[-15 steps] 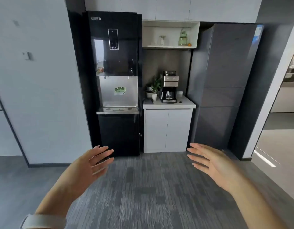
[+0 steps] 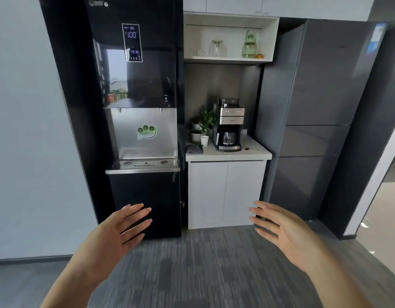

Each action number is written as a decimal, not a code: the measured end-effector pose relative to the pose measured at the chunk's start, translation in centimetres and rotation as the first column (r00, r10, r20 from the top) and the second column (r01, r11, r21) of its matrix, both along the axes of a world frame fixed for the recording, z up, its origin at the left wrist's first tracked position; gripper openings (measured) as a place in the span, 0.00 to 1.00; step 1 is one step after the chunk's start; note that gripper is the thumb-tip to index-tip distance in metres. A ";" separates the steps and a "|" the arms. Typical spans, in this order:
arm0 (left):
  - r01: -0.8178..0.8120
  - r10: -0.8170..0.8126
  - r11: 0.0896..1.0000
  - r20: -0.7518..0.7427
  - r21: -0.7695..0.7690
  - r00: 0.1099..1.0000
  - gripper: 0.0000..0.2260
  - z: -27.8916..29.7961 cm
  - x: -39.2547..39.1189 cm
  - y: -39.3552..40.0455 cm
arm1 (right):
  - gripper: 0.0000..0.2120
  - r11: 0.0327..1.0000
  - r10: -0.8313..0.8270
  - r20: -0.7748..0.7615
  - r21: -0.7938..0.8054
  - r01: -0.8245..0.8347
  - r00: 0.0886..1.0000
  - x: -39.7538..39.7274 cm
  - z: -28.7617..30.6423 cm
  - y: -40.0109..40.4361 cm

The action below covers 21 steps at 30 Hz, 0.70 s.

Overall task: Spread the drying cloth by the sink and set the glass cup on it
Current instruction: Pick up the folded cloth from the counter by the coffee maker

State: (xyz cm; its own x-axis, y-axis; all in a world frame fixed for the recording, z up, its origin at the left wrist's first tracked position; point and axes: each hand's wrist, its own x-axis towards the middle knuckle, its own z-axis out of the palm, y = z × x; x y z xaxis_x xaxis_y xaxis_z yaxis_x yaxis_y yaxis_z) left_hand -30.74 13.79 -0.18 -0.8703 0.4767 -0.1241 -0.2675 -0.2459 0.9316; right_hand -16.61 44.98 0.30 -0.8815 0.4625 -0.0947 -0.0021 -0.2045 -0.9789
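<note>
My left hand [image 2: 116,232] and my right hand [image 2: 281,230] are both held out in front of me, empty, fingers spread, palms facing each other, above the grey carpet. A clear glass vessel [image 2: 217,48] stands on the open white shelf [image 2: 227,60] high above the counter, far from both hands. No drying cloth and no sink show in this view.
A tall black water dispenser [image 2: 136,85] with a steel drip tray stands left. A white cabinet counter [image 2: 258,152] carries a coffee machine [image 2: 228,125], a potted plant, a white paper cup [image 2: 204,140] and a dark flat object. A grey fridge [image 2: 321,107] stands right. A green bottle [image 2: 250,44] shares the shelf.
The view has drawn closer to the dispenser and counter, so they look larger. Both hands stay open and held out, now slightly higher in view.
</note>
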 end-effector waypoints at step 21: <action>-0.147 0.147 0.989 0.021 -0.022 0.989 0.13 -3.4 -43.1 27.0 | 0.13 0.997 0.065 0.012 -0.032 -0.064 0.998 -44.2 -1.4 27.7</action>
